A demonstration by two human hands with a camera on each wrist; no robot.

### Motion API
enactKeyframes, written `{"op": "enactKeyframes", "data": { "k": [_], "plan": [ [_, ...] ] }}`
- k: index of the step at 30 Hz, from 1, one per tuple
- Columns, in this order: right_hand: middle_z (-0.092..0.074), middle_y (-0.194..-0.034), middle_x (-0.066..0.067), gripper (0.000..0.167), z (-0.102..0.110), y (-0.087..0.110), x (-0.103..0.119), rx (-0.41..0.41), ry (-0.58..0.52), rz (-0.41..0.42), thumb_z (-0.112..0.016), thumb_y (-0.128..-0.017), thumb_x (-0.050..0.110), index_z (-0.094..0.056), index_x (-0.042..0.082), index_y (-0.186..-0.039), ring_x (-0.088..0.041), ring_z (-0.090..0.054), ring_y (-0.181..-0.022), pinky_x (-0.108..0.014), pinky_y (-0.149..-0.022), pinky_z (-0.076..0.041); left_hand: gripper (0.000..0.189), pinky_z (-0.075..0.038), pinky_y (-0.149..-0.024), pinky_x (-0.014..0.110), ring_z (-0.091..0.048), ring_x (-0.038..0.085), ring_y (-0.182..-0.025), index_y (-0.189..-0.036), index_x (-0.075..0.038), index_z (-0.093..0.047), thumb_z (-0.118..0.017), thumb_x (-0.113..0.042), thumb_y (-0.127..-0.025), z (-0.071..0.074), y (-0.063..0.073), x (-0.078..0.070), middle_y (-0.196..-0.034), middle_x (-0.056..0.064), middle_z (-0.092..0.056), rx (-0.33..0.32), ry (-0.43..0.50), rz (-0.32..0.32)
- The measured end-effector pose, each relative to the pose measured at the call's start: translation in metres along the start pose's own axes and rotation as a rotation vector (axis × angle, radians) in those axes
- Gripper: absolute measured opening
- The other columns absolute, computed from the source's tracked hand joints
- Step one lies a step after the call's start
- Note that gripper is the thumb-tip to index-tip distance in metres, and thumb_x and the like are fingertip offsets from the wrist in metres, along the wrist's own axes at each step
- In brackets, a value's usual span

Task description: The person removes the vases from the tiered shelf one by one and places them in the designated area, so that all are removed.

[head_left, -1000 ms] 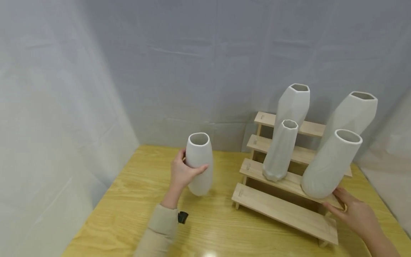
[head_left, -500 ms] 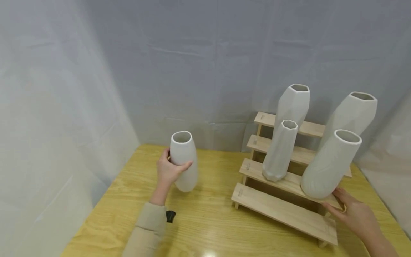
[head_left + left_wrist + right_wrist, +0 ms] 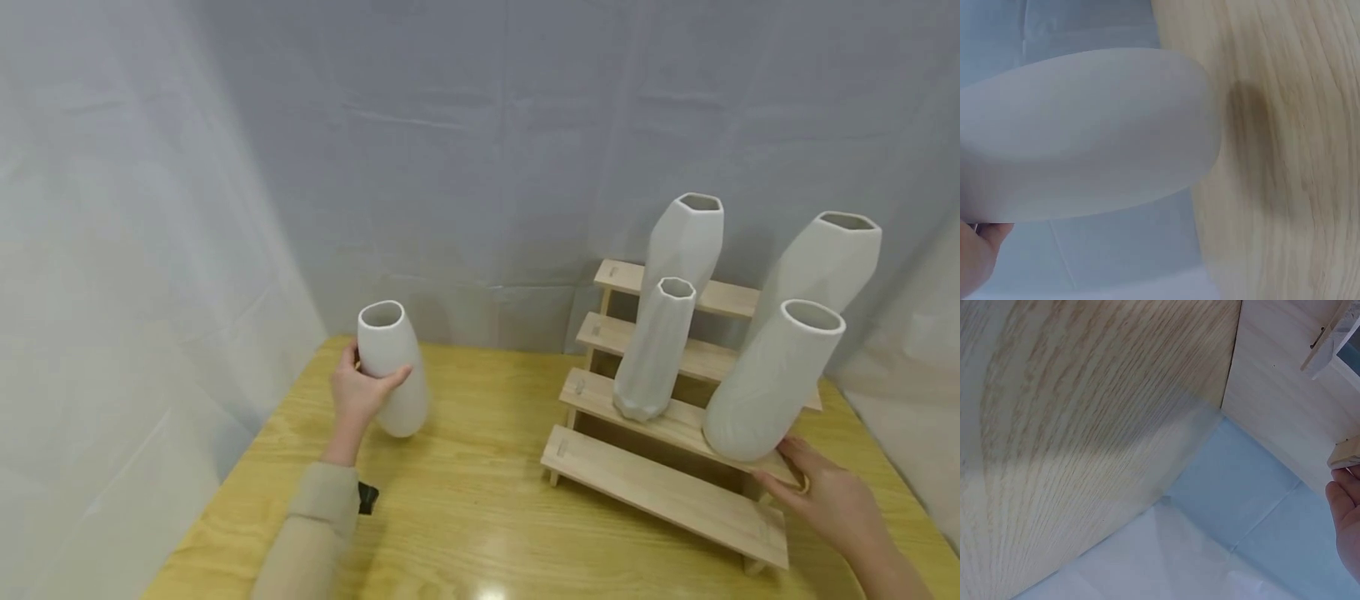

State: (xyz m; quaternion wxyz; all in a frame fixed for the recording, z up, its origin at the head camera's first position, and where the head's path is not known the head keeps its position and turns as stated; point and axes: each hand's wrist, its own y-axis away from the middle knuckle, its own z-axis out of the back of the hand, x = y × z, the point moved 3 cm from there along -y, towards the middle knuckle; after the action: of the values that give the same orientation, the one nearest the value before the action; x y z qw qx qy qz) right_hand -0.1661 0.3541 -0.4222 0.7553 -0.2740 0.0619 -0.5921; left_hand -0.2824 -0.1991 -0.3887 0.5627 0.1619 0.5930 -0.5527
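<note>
My left hand (image 3: 362, 392) grips a smooth white vase (image 3: 397, 375) round its side, thumb across the front. The vase is upright with a slight tilt, its mouth facing up. In the left wrist view the vase (image 3: 1097, 131) fills the left side, its base apart from a shadow on the wood. My right hand (image 3: 832, 500) holds the right end of a step on the tiered wooden stand (image 3: 660, 492). In the right wrist view the fingers (image 3: 1342, 500) touch that board's end (image 3: 1344, 453).
On the stand are a narrow fluted vase (image 3: 656, 354), a leaning round-mouthed vase (image 3: 772, 383) and two faceted vases, one at the back (image 3: 686, 237) and one at right (image 3: 821, 258). Grey sheeting (image 3: 450, 167) hangs behind the wooden table (image 3: 480, 508).
My left hand has carried the smooth white vase leftward, away from the stand. My right hand stays at the step's end, and the stand's vases have not moved noticeably.
</note>
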Motion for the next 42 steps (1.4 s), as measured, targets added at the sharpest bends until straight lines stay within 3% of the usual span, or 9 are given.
{"op": "enactKeyframes", "data": {
  "k": [9,16,19,32,42],
  "plan": [
    [-0.055,-0.107,-0.027,0.058,0.001,-0.001,-0.001,0.001,0.002,-0.010,-0.071,-0.071,0.034,-0.055,-0.001,-0.114,-0.038,-0.057,-0.060,-0.050,-0.045,-0.042,0.068,-0.046,-0.079,0.044,-0.052,0.030,-0.092,-0.112,0.005,-0.048,-0.082,-0.012,-0.056,0.016,-0.021,0.024,-0.101,0.021,-0.053,-0.081,-0.032,0.019],
    [-0.055,-0.106,-0.029,0.057,0.000,-0.001,-0.003,-0.003,-0.004,-0.017,-0.072,-0.070,0.033,-0.056,-0.003,-0.111,-0.037,-0.056,-0.057,-0.050,-0.045,-0.043,0.069,-0.045,-0.082,0.042,-0.052,0.029,-0.094,-0.112,0.007,-0.049,-0.083,-0.010,-0.055,0.028,-0.036,0.037,-0.103,0.021,-0.054,-0.153,-0.031,0.011],
    [-0.055,-0.105,-0.029,0.057,-0.001,0.000,-0.002,-0.018,-0.006,-0.006,-0.073,-0.068,0.033,-0.057,-0.003,-0.110,-0.039,-0.056,-0.058,-0.052,-0.046,-0.043,0.070,-0.044,-0.084,0.042,-0.051,0.029,-0.097,-0.114,0.006,-0.048,-0.082,-0.012,-0.056,0.035,-0.041,0.041,-0.106,0.021,-0.053,-0.166,-0.044,0.036],
    [-0.054,-0.104,-0.032,0.058,0.000,-0.002,-0.003,-0.015,-0.008,-0.003,-0.073,-0.068,0.035,-0.057,-0.004,-0.109,-0.045,-0.056,-0.064,-0.054,-0.049,-0.043,0.075,-0.041,-0.090,0.039,-0.048,0.028,-0.105,-0.123,0.000,-0.042,-0.080,-0.020,-0.061,0.050,-0.056,0.060,-0.116,0.017,-0.050,-0.223,-0.095,0.151],
    [-0.055,-0.103,-0.031,0.058,0.001,-0.001,-0.003,-0.008,-0.017,-0.019,-0.073,-0.069,0.035,-0.058,-0.004,-0.108,-0.042,-0.056,-0.058,-0.053,-0.048,-0.043,0.075,-0.040,-0.090,0.039,-0.049,0.027,-0.104,-0.123,0.000,-0.043,-0.080,-0.022,-0.061,0.056,-0.064,0.073,-0.116,0.016,-0.051,-0.267,-0.113,0.160]
  ]
}}
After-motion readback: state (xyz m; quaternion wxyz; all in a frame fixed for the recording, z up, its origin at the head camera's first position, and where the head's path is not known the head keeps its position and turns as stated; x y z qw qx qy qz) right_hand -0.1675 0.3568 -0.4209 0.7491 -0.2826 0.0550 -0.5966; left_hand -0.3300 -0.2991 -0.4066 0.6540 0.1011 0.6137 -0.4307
